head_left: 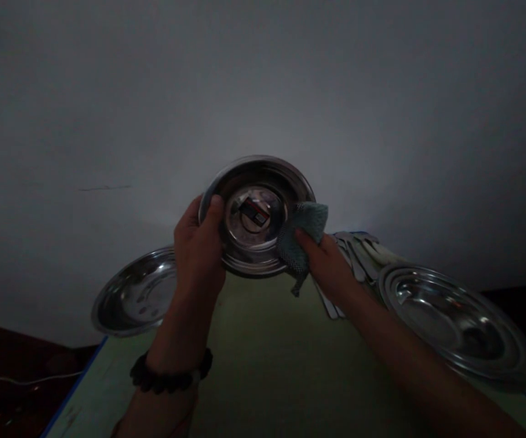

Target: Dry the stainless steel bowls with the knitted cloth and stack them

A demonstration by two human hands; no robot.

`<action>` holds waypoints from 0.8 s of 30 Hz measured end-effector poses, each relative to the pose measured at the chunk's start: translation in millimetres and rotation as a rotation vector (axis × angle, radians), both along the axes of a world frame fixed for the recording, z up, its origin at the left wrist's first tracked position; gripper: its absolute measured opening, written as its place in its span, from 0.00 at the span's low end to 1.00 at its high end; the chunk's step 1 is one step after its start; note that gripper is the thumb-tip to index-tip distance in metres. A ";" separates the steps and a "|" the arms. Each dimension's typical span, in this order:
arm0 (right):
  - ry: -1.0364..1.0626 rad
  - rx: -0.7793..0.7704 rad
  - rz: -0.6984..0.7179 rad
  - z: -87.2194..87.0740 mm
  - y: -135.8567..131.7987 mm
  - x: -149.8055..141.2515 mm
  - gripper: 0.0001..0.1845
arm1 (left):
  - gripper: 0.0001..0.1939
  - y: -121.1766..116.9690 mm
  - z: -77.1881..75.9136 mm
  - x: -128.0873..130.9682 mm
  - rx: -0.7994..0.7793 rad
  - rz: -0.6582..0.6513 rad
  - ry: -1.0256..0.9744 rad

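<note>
A round, shiny metal basin (253,255) with a dark label (254,212) on its inner bottom is held up above the table, its inside facing me. My left hand (201,243) grips its left rim, thumb over the edge and fingers behind. At the right rim, my right hand (324,258) pinches a grey-green cloth (306,228) against the metal. A corner of the cloth hangs below the rim. The fingers of my right hand behind the cloth are hidden.
Another metal basin (139,295) sits at the table's left edge. On the right, stacked metal basins (449,322) stand partly behind my forearm. Several pieces of pale flat cutlery (356,255) lie near the wall (263,91). The green table (272,353) has blue edging.
</note>
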State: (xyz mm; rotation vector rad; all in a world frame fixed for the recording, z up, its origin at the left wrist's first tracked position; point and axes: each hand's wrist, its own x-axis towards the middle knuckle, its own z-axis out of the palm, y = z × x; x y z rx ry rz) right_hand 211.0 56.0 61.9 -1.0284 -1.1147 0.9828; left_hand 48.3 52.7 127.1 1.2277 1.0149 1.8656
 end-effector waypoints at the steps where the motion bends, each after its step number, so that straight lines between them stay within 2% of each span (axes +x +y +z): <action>1: 0.015 -0.023 0.035 -3.7 -0.2 -3.6 0.16 | 0.10 0.7 -0.2 0.1 0.002 0.010 -0.014; 4: 0.019 -0.039 0.076 -9.3 0.2 -6.3 0.15 | 0.10 1.0 0.7 -4.2 -0.050 -0.010 0.018; 7: -0.031 -0.012 0.046 -6.8 2.5 1.8 0.14 | 0.13 -0.5 2.0 -14.3 -0.097 -0.065 0.144; 11: -0.224 0.066 0.016 2.2 5.1 16.8 0.14 | 0.16 -4.0 4.3 -27.4 -0.145 -0.198 0.335; 15: -0.436 0.179 -0.011 10.4 3.8 25.4 0.15 | 0.16 -6.9 7.3 -30.5 -0.203 -0.337 0.406; 19: -0.618 0.302 -0.111 15.8 -0.2 27.7 0.16 | 0.16 -6.7 7.8 -27.9 -0.226 -0.372 0.458; 24: -0.747 0.297 -0.160 18.3 -3.4 27.6 0.19 | 0.14 -7.2 6.1 -23.7 -0.242 -0.448 0.493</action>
